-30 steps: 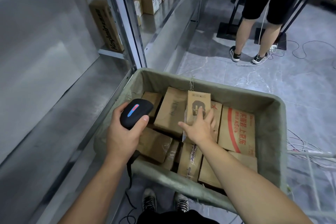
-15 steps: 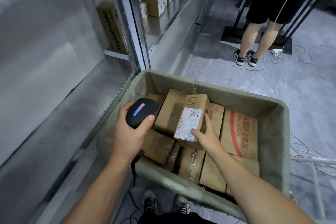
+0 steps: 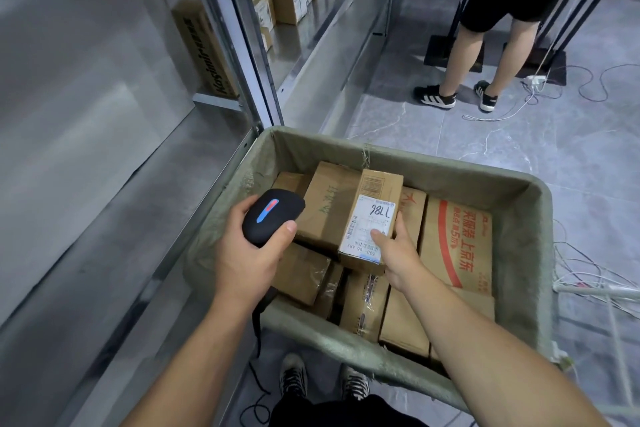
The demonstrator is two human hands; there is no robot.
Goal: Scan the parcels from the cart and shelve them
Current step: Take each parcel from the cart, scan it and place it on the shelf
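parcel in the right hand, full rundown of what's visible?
The parcel is a small oblong brown cardboard box, tilted up over the other boxes in the cart. A white shipping label with handwritten digits and barcodes faces the camera, and another barcode is printed near its far end. The right hand grips its near right corner, thumb on the label.

You get even, cool overhead light; shadows stay soft. Pale glare smears the grey metal shelving (image 3: 104, 156) at left, which is blurred. Wide-angle bowing bends the frame edges. The white shipping label (image 3: 370, 225) reads sharp; corners soften.
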